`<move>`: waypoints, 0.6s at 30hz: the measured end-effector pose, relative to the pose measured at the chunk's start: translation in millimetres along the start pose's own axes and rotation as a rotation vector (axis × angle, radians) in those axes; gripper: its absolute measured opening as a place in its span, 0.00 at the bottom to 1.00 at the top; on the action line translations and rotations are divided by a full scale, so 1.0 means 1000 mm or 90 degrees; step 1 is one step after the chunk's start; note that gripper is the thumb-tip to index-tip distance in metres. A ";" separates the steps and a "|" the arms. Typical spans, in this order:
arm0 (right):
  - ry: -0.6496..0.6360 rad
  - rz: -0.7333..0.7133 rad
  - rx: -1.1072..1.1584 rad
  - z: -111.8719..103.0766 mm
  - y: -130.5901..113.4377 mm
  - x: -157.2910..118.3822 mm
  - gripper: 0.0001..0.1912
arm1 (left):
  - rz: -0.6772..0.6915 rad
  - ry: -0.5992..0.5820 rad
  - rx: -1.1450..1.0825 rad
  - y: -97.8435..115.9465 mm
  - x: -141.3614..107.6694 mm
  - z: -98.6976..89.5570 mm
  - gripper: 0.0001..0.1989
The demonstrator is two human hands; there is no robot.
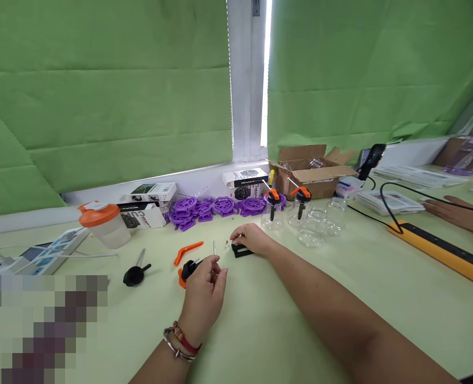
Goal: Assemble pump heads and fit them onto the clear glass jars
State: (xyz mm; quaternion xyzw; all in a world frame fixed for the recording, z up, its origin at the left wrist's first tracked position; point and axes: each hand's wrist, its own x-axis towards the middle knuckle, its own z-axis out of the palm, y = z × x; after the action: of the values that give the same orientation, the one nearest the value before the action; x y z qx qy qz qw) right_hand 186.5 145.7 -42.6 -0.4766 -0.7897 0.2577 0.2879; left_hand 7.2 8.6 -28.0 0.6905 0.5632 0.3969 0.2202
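Observation:
My left hand (205,280) is closed, its fingers curled beside a black-and-orange jar lid (187,269) that it partly hides and appears to grip. A thin metal rod (214,247) stands up just beyond those fingers. Farther forward, my right hand (251,238) has its fingertips bent down and drawn together; what they pinch, if anything, is too small to make out. Under that palm lies a black slotted piece (241,251), with tiny loose parts (227,245) to its left. An orange crank handle (187,252) lies on the table beyond my left hand.
At left are a black funnel-like part (134,276), an orange-lidded shaker cup (105,224) and a power strip (60,250). Purple plastic parts (224,206), glass jars (313,229) and a cardboard box (316,173) line the back. Another person's hand (456,213) rests beyond an orange power strip (440,253).

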 end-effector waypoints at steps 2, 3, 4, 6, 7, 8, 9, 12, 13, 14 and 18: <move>-0.004 -0.002 0.008 0.001 0.001 0.000 0.09 | 0.000 0.002 -0.003 -0.001 0.000 0.000 0.16; -0.004 -0.005 0.012 0.001 0.002 0.000 0.09 | 0.001 0.003 -0.005 -0.001 0.000 0.000 0.16; -0.003 -0.007 0.016 0.002 0.002 0.000 0.09 | 0.002 0.005 -0.007 -0.001 0.000 0.001 0.16; -0.002 -0.009 0.025 0.002 0.004 0.000 0.09 | 0.005 0.008 -0.009 -0.001 0.000 0.001 0.16; -0.003 -0.009 0.030 0.003 0.004 0.000 0.09 | 0.005 0.009 -0.009 0.000 0.000 0.001 0.16; -0.005 -0.009 0.036 0.003 0.005 0.000 0.09 | 0.006 0.009 -0.008 0.000 0.000 0.001 0.16; -0.007 -0.010 0.041 0.003 0.005 -0.001 0.09 | 0.007 0.008 -0.006 0.000 0.001 0.001 0.16; -0.010 -0.016 0.048 0.002 0.005 -0.001 0.09 | 0.007 0.001 -0.002 0.000 0.001 0.001 0.17; -0.008 -0.016 0.050 0.002 0.005 -0.001 0.09 | 0.006 0.000 -0.001 0.000 0.001 0.001 0.17; -0.008 -0.016 0.052 0.001 0.005 -0.001 0.09 | 0.006 0.000 -0.001 0.000 0.001 0.001 0.17; -0.007 -0.016 0.051 0.000 0.005 -0.002 0.09 | 0.013 0.005 0.004 0.000 0.001 0.000 0.16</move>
State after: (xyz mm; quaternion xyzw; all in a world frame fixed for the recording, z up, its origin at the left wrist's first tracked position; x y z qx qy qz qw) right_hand 190.0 146.3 -46.5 -0.4532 -0.7863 0.2878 0.3059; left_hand 7.0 9.5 -28.2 0.6954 0.5583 0.3998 0.2117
